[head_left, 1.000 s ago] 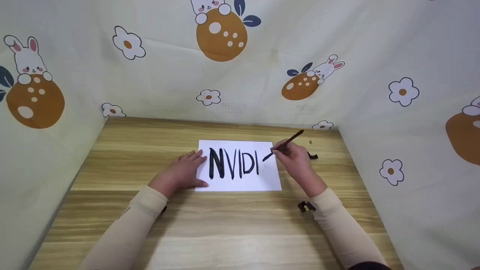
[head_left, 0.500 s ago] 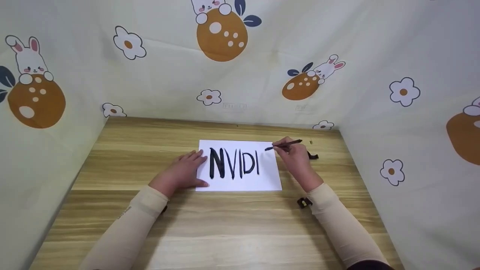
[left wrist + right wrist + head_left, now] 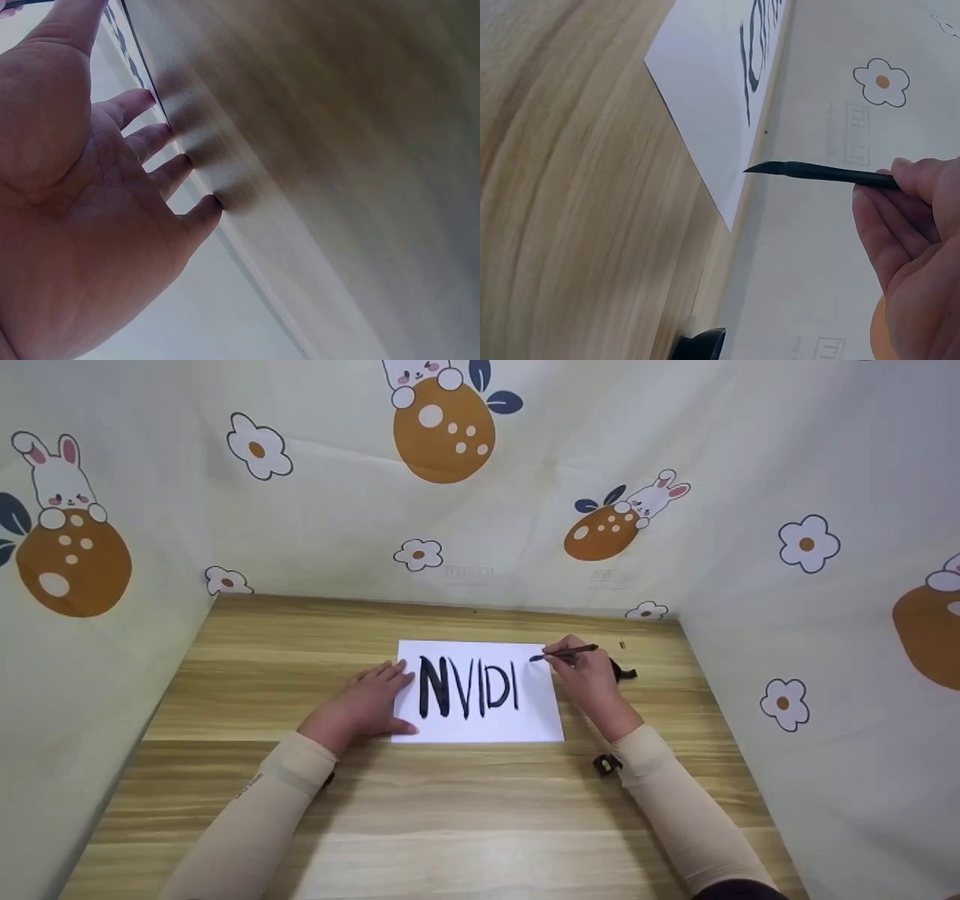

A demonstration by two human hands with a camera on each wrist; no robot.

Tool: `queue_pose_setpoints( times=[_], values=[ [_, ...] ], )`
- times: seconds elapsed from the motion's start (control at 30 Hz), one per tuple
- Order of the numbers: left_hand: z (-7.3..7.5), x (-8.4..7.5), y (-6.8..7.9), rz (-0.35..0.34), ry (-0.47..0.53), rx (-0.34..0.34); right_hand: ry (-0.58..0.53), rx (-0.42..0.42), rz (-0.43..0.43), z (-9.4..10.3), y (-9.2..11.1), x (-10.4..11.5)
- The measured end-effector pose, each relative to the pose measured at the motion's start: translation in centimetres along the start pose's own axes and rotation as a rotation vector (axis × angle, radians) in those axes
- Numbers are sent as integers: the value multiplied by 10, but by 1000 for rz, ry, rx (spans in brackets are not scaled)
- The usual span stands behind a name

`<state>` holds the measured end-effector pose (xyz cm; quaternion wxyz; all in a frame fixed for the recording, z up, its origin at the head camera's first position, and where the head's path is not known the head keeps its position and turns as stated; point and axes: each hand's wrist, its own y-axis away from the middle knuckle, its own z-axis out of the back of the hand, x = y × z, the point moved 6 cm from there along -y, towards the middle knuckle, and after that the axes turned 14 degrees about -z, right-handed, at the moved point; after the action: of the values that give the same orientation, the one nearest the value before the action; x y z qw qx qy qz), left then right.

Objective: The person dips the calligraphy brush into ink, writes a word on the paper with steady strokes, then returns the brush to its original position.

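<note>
A white sheet of paper (image 3: 480, 729) lies on the table with the bold black letters "NVIDI" (image 3: 469, 688) painted across it. My left hand (image 3: 367, 701) rests at its left edge, fingers spread, fingertips and thumb on the paper; the left wrist view shows the palm (image 3: 82, 187) and fingers reaching down. In my right hand (image 3: 589, 675) I pinch a slim dark brush (image 3: 566, 651) between thumb and fingers. Its pointed black tip (image 3: 761, 167) is at the paper's upper right, right of the last stroke. Whether the tip touches the paper, I cannot tell.
Just right of my right hand is a black object (image 3: 627, 673), partly hidden by the hand; the right wrist view shows a dark rounded piece of it (image 3: 701, 345). A small mark (image 3: 622, 644) lies behind it. Patterned cloth walls (image 3: 337, 510) enclose the wooden table (image 3: 465, 817).
My right hand has shifted slightly, and the brush has swung lower toward level, its tip moving up the paper to near the upper right corner. The left hand and the sheet stay put.
</note>
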<state>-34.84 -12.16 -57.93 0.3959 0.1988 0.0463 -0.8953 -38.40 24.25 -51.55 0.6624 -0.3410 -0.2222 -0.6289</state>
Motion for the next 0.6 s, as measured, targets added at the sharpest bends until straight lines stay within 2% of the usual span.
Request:
queue_pose_setpoints(
  times=[0.6],
  values=[
    [-1,1,0,9,6,7,-34,65,-13,-7,8,-4]
  ],
)
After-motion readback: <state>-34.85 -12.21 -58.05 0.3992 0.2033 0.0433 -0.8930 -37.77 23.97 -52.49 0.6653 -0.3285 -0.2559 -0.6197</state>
